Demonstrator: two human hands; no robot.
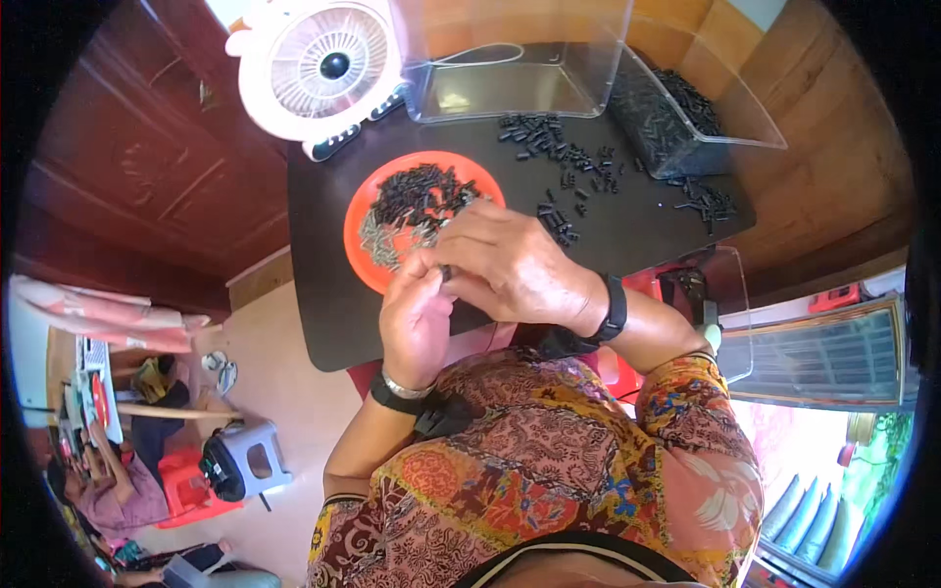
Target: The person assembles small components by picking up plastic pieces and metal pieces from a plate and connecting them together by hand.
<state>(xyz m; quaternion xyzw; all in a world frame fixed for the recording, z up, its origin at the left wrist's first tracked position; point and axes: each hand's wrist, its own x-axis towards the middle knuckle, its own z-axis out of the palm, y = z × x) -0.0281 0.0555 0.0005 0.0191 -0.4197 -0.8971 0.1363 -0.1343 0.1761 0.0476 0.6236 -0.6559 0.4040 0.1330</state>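
Observation:
My left hand (416,328) is closed in a pinch on a small black piece (446,273) in front of the orange-red plate. Over the plate's near right side, my right hand (515,260) meets the left fingertips at that piece. Its fingers are bent and closed, and what they hold is hidden. The round plate (355,240) carries a heap of small black cylindrical pieces (412,193) and a pile of silver metal pins (377,241). Part of its near right side lies behind my hands.
More black cylinders (559,147) lie scattered on the dark table (328,314). A clear bin (676,127) of black pieces stands far right, beside another clear plastic container (505,93). A white fan (333,73) stands far left. Another person (118,490) sits at the left.

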